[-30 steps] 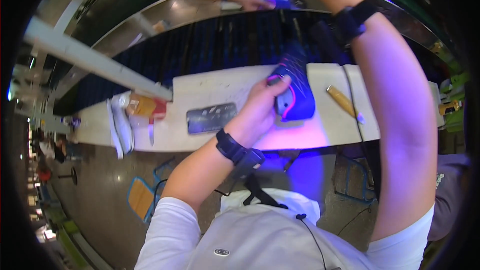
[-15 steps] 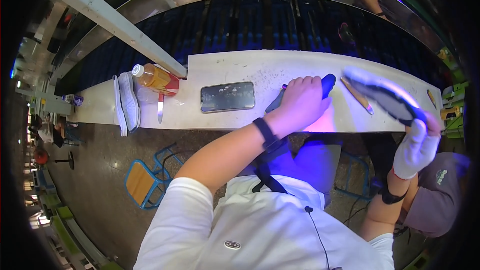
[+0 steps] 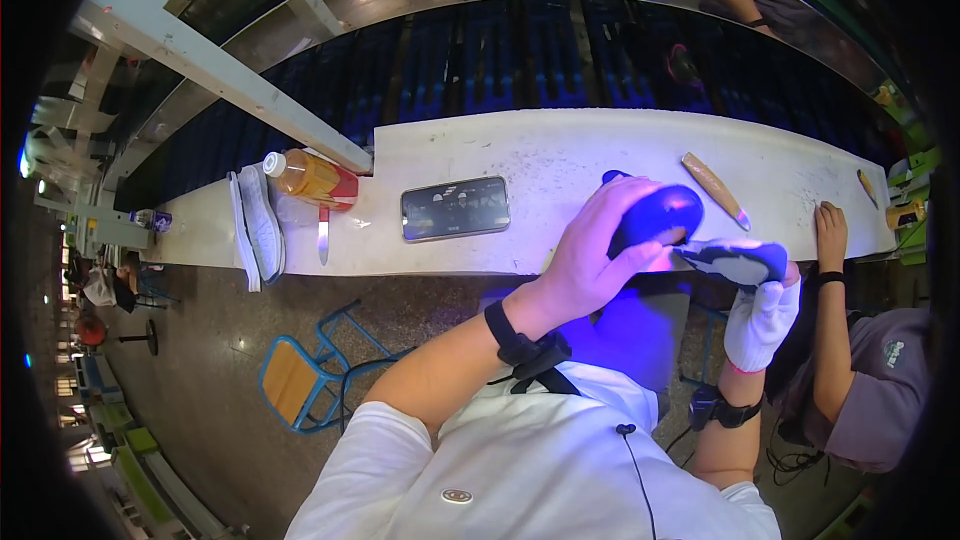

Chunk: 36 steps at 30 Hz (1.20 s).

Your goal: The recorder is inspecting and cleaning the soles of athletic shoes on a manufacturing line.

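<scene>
My bare left hand grips a dark shoe from its left side, thumb beneath and fingers over the top. Blue light falls on the shoe, and its rounded end points toward my right. In my white-gloved right hand is a shoe sole, dark with a pale grey area, held by its right end. The sole's left end comes close to the shoe, but I cannot tell whether they touch. Both are over the near edge of the white bench.
A wooden-handled tool lies beyond the sole. Leftward are a phone, a drink bottle, a thin-bladed tool and white soles. A co-worker's hand rests on the bench at right. A blue-framed stool stands lower left.
My left hand has raised and turned the shoe off the bench. My right hand has brought the sole left and nearer to it. The co-worker's hand at right now lies on the bench.
</scene>
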Motion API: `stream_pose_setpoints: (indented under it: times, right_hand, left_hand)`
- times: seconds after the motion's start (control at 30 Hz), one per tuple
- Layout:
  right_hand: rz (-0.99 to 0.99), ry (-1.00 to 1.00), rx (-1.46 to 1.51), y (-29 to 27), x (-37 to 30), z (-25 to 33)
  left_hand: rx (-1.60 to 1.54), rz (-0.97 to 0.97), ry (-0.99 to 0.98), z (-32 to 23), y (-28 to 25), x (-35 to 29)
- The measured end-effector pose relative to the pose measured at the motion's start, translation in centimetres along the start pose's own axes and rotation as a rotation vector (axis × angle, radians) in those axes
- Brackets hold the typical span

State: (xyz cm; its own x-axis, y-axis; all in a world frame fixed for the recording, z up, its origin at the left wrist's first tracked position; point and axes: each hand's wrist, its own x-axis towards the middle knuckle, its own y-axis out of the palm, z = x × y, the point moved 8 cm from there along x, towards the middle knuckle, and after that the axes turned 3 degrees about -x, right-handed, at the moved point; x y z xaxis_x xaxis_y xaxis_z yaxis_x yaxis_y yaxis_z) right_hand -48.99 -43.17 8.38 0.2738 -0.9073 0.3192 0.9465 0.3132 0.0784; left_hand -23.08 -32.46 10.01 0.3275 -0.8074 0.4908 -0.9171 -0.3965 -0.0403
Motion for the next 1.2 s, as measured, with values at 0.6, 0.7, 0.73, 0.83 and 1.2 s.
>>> stream_pose_setpoints:
  times: [0.6,0.7,0.73,0.83,1.2]
  right_hand:
    - [0.309,0.344,0.408,9.0,-1.8,1.0]
    - [0.236,0.295,0.475,9.5,-2.5,1.0]
    - [0.218,0.266,0.470,9.7,-2.7,0.9]
    - [0.226,0.105,0.321,10.2,-3.2,1.3]
    - [0.306,-0.095,0.132,10.2,-4.0,2.0]
  left_hand:
    - [0.091,0.187,0.006,-4.2,-0.2,-2.4]
    - [-0.073,0.097,-0.059,-4.3,-0.3,-3.7]
    - [-0.121,0.086,-0.070,-4.1,0.0,-4.2]
    - [-0.210,-0.052,-0.154,-3.6,0.4,-5.8]
    - [-0.222,-0.055,-0.140,-3.4,0.1,-7.6]
